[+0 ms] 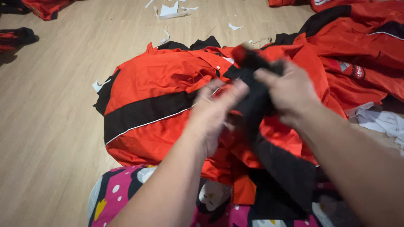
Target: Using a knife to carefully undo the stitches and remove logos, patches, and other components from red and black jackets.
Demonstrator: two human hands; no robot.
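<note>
An orange-red jacket with black panels and thin white piping [155,96] lies spread on the wooden floor in front of me. Both my hands are raised over it. My right hand [290,90] grips a bunched black part of the jacket [256,103], lifted off the pile. My left hand [216,111] is beside it with fingers curled onto the same black fabric; motion blur hides the exact grip. The black part runs down to a black panel [286,176] near my lap.
More orange-red and black garments [362,46] lie piled at the right. White paper scraps [170,10] litter the floor at the top, crumpled white paper [383,120] at the right. Dark clothing [17,38] at far left. My pink patterned trousers [122,191] at the bottom.
</note>
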